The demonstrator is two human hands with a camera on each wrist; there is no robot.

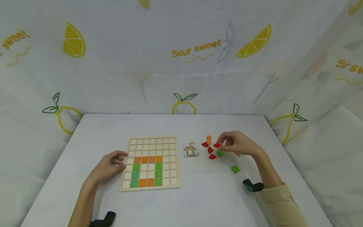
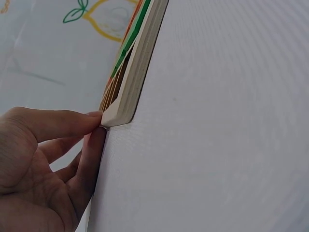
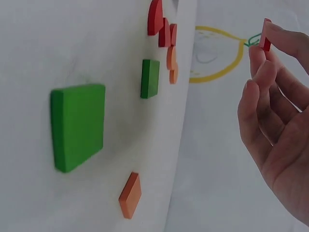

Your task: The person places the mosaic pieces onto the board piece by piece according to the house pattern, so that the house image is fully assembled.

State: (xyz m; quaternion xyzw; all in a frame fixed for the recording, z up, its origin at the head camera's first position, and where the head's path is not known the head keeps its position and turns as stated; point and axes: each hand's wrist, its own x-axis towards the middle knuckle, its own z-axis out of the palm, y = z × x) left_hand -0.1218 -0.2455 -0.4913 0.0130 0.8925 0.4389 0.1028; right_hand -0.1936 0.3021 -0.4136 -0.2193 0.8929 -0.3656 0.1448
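My left hand (image 1: 109,165) rests at the left edge of a wooden grid board (image 1: 178,186), its fingertips touching the rim; the left wrist view shows thumb and finger at a board corner (image 2: 118,116). Orange and green square tiles fill some cells, forming a ring. To the right, my right hand (image 1: 239,143) pinches a small red piece (image 3: 264,36) between thumb and fingertips, raised above the table. Below that hand lies a green square tile (image 1: 220,153). Several red wedge pieces (image 1: 210,150) lie just left of it.
A small printed pattern card (image 1: 191,149) lies between board and loose pieces. Two orange round pieces (image 1: 209,137) sit near the red wedges. Another green tile (image 3: 79,128) and an orange piece (image 3: 130,195) lie nearer the right wrist. A white patterned cloth (image 1: 158,78) hangs behind the table.
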